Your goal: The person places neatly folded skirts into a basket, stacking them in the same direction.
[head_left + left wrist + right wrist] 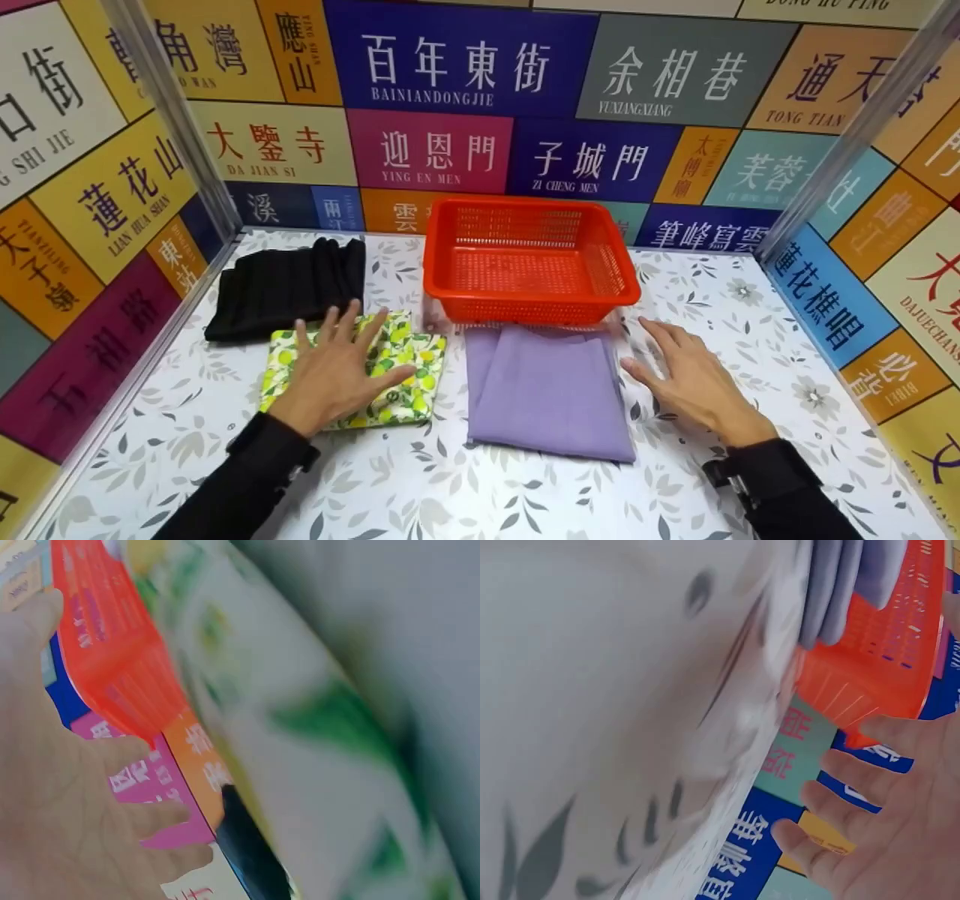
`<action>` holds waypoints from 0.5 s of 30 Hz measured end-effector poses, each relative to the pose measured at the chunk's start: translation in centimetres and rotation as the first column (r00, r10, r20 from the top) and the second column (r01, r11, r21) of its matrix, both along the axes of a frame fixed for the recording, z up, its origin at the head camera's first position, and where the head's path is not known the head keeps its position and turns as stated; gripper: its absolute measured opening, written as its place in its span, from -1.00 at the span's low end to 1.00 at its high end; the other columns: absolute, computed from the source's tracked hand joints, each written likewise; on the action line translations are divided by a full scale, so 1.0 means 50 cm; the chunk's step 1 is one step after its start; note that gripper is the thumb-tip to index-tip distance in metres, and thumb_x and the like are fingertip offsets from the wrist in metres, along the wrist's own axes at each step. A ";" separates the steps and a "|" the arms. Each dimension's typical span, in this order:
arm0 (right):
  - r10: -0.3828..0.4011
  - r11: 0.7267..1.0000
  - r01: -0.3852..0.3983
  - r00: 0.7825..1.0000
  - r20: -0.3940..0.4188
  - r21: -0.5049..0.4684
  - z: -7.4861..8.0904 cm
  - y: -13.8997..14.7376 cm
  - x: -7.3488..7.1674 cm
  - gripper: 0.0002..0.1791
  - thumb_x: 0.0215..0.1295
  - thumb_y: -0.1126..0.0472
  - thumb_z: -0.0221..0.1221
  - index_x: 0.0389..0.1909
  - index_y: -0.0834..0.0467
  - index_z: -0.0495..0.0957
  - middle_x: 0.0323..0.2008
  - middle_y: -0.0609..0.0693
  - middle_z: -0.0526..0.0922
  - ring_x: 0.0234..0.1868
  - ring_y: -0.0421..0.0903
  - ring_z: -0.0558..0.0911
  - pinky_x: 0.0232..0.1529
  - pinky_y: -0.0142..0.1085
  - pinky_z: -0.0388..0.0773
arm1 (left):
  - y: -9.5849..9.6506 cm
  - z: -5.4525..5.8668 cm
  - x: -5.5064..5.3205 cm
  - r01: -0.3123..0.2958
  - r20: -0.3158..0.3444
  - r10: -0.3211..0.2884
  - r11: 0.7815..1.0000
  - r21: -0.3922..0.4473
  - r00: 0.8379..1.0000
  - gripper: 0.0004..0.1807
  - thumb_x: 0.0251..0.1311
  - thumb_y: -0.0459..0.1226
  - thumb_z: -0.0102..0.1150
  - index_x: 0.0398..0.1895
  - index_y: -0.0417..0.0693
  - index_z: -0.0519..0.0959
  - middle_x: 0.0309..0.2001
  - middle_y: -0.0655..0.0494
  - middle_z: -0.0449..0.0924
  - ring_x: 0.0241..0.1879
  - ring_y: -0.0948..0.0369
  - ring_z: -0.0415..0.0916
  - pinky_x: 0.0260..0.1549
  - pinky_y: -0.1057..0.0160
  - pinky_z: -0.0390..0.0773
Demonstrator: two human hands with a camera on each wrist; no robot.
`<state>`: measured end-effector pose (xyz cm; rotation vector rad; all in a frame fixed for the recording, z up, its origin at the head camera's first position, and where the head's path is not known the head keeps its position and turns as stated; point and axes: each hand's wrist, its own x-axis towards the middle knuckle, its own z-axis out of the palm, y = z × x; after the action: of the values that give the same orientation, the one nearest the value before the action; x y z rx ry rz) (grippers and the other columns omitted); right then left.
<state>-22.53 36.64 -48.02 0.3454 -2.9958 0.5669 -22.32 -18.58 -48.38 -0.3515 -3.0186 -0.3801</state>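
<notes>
Here, left hand point(332, 377) wide-fingered over flat lemon-print cloth point(411, 384), right hand point(696, 384) loosely spread beside folded purple cloth point(551, 397), perforated basket point(532, 309)

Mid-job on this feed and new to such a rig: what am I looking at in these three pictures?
There is no machine here: these are a person's bare left hand and right hand. The wide picture comes from a camera worn on the head; the two tilted close-ups come from cameras on the left and right wrists. On the leaf-patterned tabletop are a red plastic basket and three folded cloths: a black cloth to the basket's left, a citrus-print cloth nearer the person, and a lilac cloth in front of the basket. The left hand is spread above the citrus-print cloth; the right hand is open beside the lilac cloth. Neither has anything in its grip.
</notes>
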 end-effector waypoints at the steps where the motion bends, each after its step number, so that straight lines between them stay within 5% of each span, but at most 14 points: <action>1: 0.003 1.000 -0.003 1.000 0.002 -0.008 0.000 -0.005 0.001 0.03 0.71 -0.50 0.14 0.89 0.04 0.21 0.74 0.35 0.40 0.68 0.52 0.42 0.58 0.63 0.39 | 0.009 0.001 0.001 0.007 0.002 -0.007 1.000 0.000 1.000 0.23 0.43 0.71 -0.04 0.95 0.29 0.12 0.92 -0.27 -0.02 0.88 -0.44 -0.05 0.72 -0.77 -0.27; 15: 0.003 0.997 0.006 0.995 0.103 -0.079 0.002 -0.069 0.002 0.06 0.69 -0.54 0.14 0.78 0.21 0.38 0.48 0.34 0.61 0.52 0.37 0.60 0.59 0.45 0.51 | 0.126 0.001 0.013 0.096 0.005 -0.096 0.994 0.044 0.995 0.06 0.52 0.61 0.04 0.86 0.25 0.35 0.81 -0.27 0.33 0.82 -0.40 0.18 0.75 -0.72 -0.03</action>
<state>-22.41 33.21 -47.92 0.3177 -3.0594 0.7229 -21.69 -12.27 -48.34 -0.4943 -3.0022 -0.4548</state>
